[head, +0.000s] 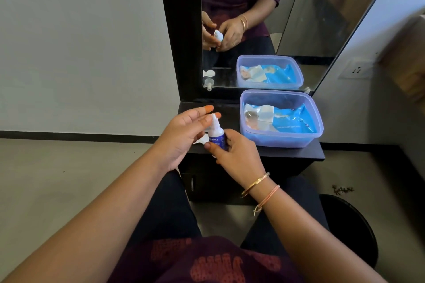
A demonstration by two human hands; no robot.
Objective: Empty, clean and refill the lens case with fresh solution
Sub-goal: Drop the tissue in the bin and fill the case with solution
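Refilling looks to be the step in hand. The right hand [232, 156] has a closed grip round the small bottle [217, 136], smooth white plastic with a blue label, upright above the dark counter [299, 153]. The left hand [181, 135] hovers loose-fingered by the tapered nozzle, holding nothing. The white lens case [199, 139] (mostly hidden) lies on the counter behind. Next: tip the nozzle over it and squeeze gently.

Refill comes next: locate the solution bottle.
Head view, centre: the solution bottle sits in the right hand, left hand at its tip, left of the plastic tub.
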